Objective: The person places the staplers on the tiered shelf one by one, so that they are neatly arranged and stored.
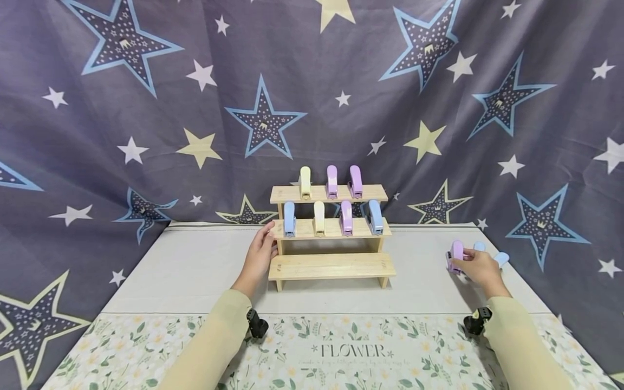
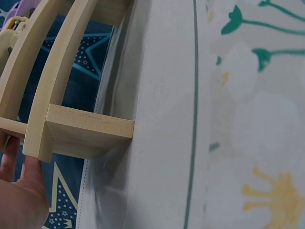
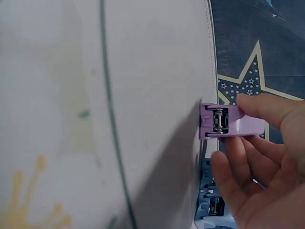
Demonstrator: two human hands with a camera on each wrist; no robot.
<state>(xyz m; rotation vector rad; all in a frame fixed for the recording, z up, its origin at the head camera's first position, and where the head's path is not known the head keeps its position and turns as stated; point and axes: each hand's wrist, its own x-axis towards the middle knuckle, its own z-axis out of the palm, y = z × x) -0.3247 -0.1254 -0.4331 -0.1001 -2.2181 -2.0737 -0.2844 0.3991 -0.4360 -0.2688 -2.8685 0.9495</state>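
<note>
A three-tier wooden shelf stand (image 1: 332, 266) holds small staplers on its upper two tiers. My left hand (image 1: 260, 250) grips the left end of the middle tier; in the left wrist view its fingers (image 2: 32, 172) reach behind the board ends. To the right of the stand, my right hand (image 1: 480, 266) pinches a purple stapler (image 1: 456, 255) between thumb and fingers. That purple stapler (image 3: 248, 125) has its metal parts towards the camera in the right wrist view. Two blue staplers (image 1: 500, 259) stand close behind this hand, partly hidden by the fingers.
The top tier carries a yellow stapler (image 1: 305, 183) and two purple ones (image 1: 356, 182). On the middle tier stand blue (image 1: 290, 219), yellow (image 1: 319, 218), purple (image 1: 346, 218) and blue staplers (image 1: 375, 217). A flowered mat (image 1: 361, 352) covers the table front; a star-printed curtain (image 1: 302, 70) hangs behind.
</note>
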